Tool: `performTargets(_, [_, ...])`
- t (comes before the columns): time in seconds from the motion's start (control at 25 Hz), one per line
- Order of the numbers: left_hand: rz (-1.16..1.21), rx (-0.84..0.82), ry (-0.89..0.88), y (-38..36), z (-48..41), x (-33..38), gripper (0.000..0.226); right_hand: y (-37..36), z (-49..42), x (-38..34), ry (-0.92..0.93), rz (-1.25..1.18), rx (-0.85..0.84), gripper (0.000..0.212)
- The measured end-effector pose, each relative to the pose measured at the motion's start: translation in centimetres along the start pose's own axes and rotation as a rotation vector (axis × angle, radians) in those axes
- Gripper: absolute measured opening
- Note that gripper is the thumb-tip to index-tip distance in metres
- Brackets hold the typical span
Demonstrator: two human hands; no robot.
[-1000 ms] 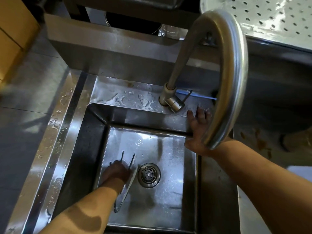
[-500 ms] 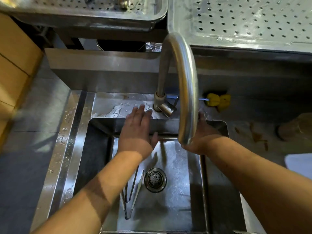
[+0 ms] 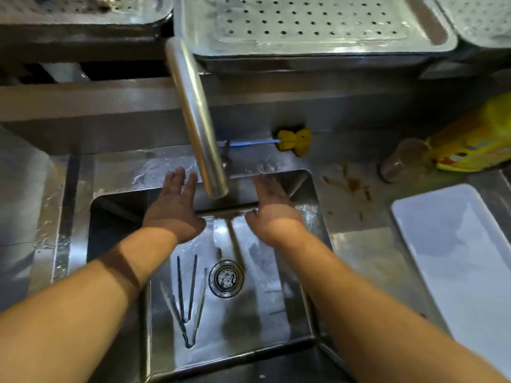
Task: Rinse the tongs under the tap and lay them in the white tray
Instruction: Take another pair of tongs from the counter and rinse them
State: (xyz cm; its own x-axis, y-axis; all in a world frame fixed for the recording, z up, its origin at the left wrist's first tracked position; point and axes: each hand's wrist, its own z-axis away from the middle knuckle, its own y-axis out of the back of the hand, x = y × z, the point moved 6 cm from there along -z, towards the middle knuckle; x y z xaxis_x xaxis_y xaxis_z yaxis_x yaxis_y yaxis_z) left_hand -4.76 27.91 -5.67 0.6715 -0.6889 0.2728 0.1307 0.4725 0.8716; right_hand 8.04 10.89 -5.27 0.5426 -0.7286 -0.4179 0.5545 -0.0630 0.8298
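Two pairs of metal tongs (image 3: 188, 302) lie on the floor of the steel sink (image 3: 276, 297), left of the drain (image 3: 226, 278). The curved steel tap (image 3: 197, 117) arches over the basin, its spout ending between my hands. My left hand (image 3: 172, 207) is stretched out flat toward the sink's back rim, left of the spout, holding nothing. My right hand (image 3: 272, 208) reaches forward on the spout's right, fingers straight and empty. No water stream is visible. The white tray (image 3: 456, 244) lies on the counter at the right.
Perforated steel trays (image 3: 312, 26) sit on a shelf behind the tap. A yellow-headed brush (image 3: 294, 140) lies at the back of the counter. A clear glass (image 3: 403, 160) and a yellow packet (image 3: 475, 139) lie at the far right. Brown stains mark the counter.
My left hand let go of the tongs in the basin and rose to the back rim. The right hand stayed near the spout. The view shifted, bringing the white tray into sight.
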Motion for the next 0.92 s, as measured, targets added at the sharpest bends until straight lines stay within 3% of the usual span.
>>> performTargets(0.16, [-0.058, -0.05, 0.018, 0.5, 0.4, 0.7, 0.106, -4.1, 12.5, 1.9, -0.012, -0.065, -0.075, 0.053])
performTargets(0.36, [-0.13, -0.061, 0.025, -0.1, 0.3, 0.7, 0.107, -2.8, 21.0, 4.6, 0.138, 0.133, 0.112, 0.032])
performTargets(0.48, [-0.128, -0.044, 0.007, -0.3, 0.0, 0.4, 0.107, -0.4, 23.0, 7.5, 0.096, 0.211, 0.149, 0.042])
performTargets(0.64, [-0.125, -0.047, -0.007, -0.3, -0.2, 0.1, 0.107, 0.4, 24.4, 12.7, -0.161, 0.388, -0.104, 0.092])
performTargets(0.72, [-0.124, -0.052, -0.01, -0.3, -0.2, 0.1, 0.107, 0.3, 24.6, 13.9, -0.217, 0.427, -0.205, 0.089])
performTargets(0.92, [-0.101, -0.054, -0.01, -0.1, -0.1, 0.0, 0.106, 0.6, 23.7, 13.9, -0.178, 0.376, -0.124, 0.083])
